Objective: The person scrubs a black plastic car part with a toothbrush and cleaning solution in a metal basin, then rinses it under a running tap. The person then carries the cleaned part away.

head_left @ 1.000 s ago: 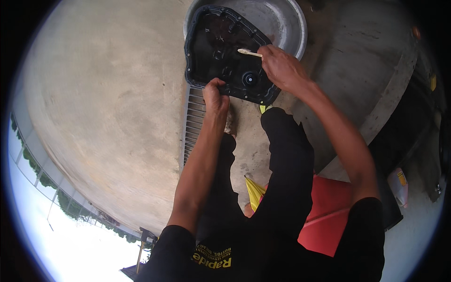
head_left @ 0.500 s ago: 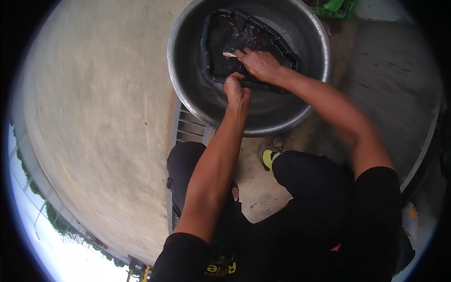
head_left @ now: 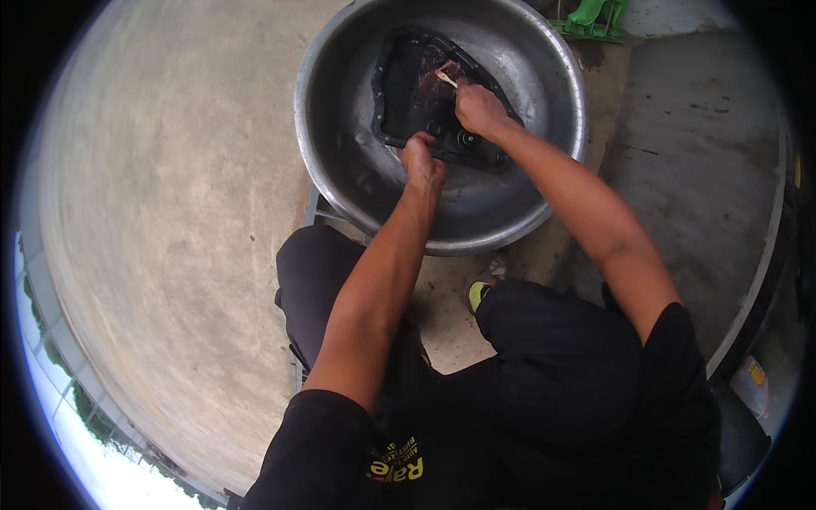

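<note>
A black oil pan [head_left: 404, 93] with bolt holes along its flanged rim lies tilted inside a wide metal basin [head_left: 518, 212]. Its inside looks wet, with a reddish film of liquid. My left hand [head_left: 422, 160] is closed on the pan's near edge. In my closed right hand [head_left: 481, 109] is a small pale brush-like tool [head_left: 445, 78]; its tip rests on the reddish patch inside the pan. What kind of tool it is does not show clearly. A round dark fitting [head_left: 467, 139] shows in the pan's near right part, below my right hand.
Beneath the basin's near left side runs a metal drain grate [head_left: 327, 212]. Pale concrete floor [head_left: 170, 170] spreads to the left, and a darker wet slab [head_left: 688, 153] lies to the right. A green object [head_left: 591, 19] stands beyond the basin's far right edge.
My right hand has moved to the right and the pale tool now points up and left. The pan is tilted differently, its inside and round fitting more exposed. My left hand keeps its grip.
</note>
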The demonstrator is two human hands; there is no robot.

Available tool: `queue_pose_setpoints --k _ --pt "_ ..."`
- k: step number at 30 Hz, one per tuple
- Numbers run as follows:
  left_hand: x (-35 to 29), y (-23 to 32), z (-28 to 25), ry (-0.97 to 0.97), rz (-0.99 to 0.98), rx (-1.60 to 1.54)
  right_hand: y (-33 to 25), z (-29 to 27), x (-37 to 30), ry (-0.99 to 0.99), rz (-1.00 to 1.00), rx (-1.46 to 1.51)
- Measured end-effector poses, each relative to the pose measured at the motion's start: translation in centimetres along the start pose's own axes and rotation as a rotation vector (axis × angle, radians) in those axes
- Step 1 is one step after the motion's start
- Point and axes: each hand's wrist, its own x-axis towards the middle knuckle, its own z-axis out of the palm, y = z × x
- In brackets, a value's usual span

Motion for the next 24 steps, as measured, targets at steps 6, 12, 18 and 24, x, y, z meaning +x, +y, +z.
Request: queue_pose_setpoints --k 6,12,18,24 --pt "-4.1 4.7 0.9 0.219 0.045 0.172 -2.6 -0.3 -1.0 -0.134 0.031 0.103" --pt "-1.0 12.2 -0.8 0.275 -0.118 0.875 -3.4 1.3 -1.3 -0.291 -0.262 0.138" --pt "-0.7 15.0 1.6 -0.142 0.159 1.841 -0.2 -0.8 -2.4 -0.291 0.034 0.029" --pt "0.8 15.8 1.1 -0.545 -0.068 2.157 -3.0 -1.3 -4.0 -0.465 -0.040 -0.018"
